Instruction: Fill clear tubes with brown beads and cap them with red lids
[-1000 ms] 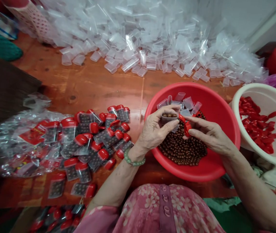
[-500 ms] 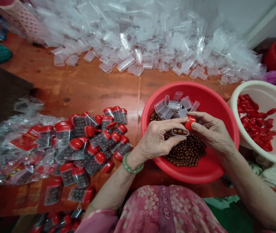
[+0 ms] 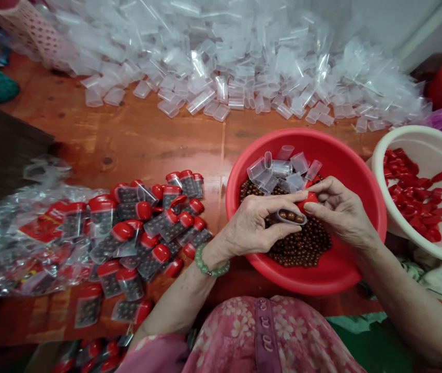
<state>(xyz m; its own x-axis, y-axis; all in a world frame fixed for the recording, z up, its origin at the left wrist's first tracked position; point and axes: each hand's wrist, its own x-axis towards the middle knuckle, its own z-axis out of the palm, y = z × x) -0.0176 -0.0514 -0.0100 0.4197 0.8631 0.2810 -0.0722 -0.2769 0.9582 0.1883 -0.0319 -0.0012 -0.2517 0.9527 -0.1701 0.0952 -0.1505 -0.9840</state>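
Observation:
My left hand pinches a small clear vial with brown pills inside, held over the red basin. My right hand presses a red cap against the vial's open end with thumb and fingers. Under both hands the basin holds a heap of brown pills and several empty clear vials at its far side. A green bead bracelet circles my left wrist.
A cream bowl of red caps stands to the right. Filled, capped vials lie heaped on plastic bags at left. A big pile of empty clear vials spans the back of the wooden table.
My hands lowered toward the pills in the basin and came together. The red cap, held apart beside the vial a second ago, now sits against the vial's mouth.

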